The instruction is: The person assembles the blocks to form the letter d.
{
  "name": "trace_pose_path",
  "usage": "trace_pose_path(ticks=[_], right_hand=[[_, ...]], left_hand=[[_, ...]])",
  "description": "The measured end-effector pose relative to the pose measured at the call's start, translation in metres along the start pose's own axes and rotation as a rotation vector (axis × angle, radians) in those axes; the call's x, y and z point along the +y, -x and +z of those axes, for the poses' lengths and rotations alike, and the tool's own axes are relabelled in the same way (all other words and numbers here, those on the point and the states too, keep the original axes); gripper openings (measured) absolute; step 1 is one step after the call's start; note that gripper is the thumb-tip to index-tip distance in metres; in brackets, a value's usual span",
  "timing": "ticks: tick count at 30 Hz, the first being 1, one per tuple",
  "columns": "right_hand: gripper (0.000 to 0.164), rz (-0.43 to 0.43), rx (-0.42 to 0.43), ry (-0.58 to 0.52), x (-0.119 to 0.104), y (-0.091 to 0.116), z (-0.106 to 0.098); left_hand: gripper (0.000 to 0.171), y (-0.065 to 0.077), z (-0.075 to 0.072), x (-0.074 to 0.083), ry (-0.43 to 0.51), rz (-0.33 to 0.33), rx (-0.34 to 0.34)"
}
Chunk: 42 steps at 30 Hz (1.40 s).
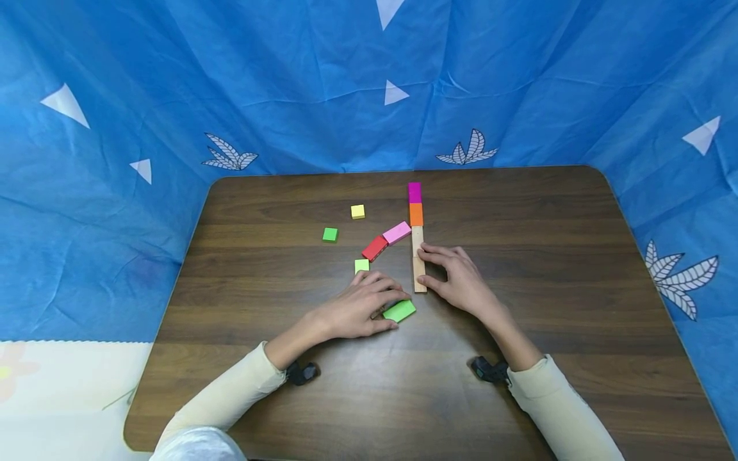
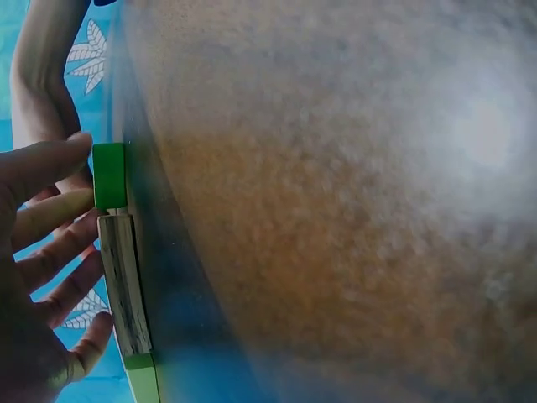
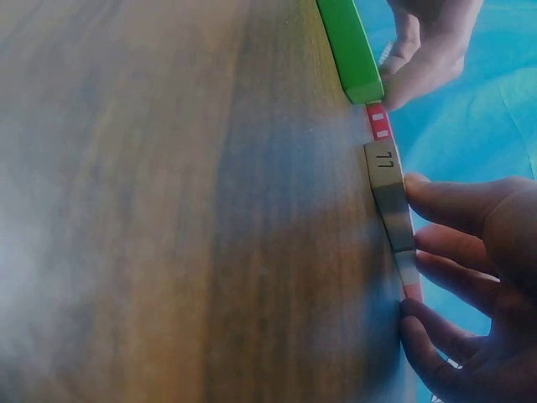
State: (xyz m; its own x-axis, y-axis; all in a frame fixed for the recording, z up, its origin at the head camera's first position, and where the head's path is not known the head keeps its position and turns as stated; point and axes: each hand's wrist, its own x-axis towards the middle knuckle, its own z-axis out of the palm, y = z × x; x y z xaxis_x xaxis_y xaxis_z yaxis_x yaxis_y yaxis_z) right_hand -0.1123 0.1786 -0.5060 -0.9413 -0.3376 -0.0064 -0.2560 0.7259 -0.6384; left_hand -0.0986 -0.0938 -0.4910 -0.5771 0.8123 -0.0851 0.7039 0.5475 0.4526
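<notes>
My left hand [image 1: 369, 304] holds a light green block [image 1: 400, 311], thumb at its near side and index finger along its far side. A wooden block [image 2: 126, 285] lies under that hand, mostly hidden in the head view. My right hand [image 1: 460, 282] rests its thumb and index fingertips along the right side of two plain wooden blocks laid end to end, the nearer block [image 1: 419, 283] and the farther block [image 1: 418, 237]. Beyond them in the same straight row lie an orange block [image 1: 416, 214] and a magenta block [image 1: 414, 192].
A pink block [image 1: 397, 233] and a red block [image 1: 375, 248] slant off left from the row. Another light green block [image 1: 361, 264] sits just beyond my left fingers. Farther left are a green block [image 1: 330, 234] and a yellow block [image 1: 357, 211]. Blue cloth [image 1: 346, 128] hangs behind the table.
</notes>
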Motion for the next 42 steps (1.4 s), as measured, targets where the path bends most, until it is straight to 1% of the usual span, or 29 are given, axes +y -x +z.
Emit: trace_pose_path(ticks=[10,17,23,29,32,34,39,42], right_hand=[[0.060,0.010,-0.001,0.000,-0.0004,0.0000,-0.0002],[0.060,0.002,-0.001,-0.003,-0.0001,0.0003,0.0001],[0.059,-0.007,0.003,-0.005,0.0001,0.0003,0.0002],[0.059,0.005,-0.002,-0.006,-0.0006,0.0003,-0.0003],[0.059,0.011,-0.004,-0.006,-0.0009,0.0002,-0.0003],[0.059,0.013,-0.005,-0.007,-0.0008,0.0001,-0.0001],[0.060,0.014,-0.003,-0.009,-0.0009,0.0001,-0.0004],[0.059,0.009,-0.001,-0.006,-0.0004,-0.0003,-0.0004]], left_hand=[[0.055,0.0008,0.0005,-0.0003,0.043,0.001,-0.026],[0.054,0.0006,0.0007,-0.0001,0.057,-0.004,-0.038],[0.051,0.0011,0.0026,-0.0005,0.053,0.002,-0.024],[0.052,0.0018,0.0032,0.0004,0.050,0.002,-0.009],[0.049,0.0021,0.0027,0.0011,0.047,0.017,-0.003],[0.046,0.0024,0.0020,0.0016,0.038,0.039,0.000],[0.041,0.0032,0.0000,0.0019,-0.025,0.093,-0.002],[0.040,0.0049,-0.0015,0.0019,-0.035,0.091,-0.003]])
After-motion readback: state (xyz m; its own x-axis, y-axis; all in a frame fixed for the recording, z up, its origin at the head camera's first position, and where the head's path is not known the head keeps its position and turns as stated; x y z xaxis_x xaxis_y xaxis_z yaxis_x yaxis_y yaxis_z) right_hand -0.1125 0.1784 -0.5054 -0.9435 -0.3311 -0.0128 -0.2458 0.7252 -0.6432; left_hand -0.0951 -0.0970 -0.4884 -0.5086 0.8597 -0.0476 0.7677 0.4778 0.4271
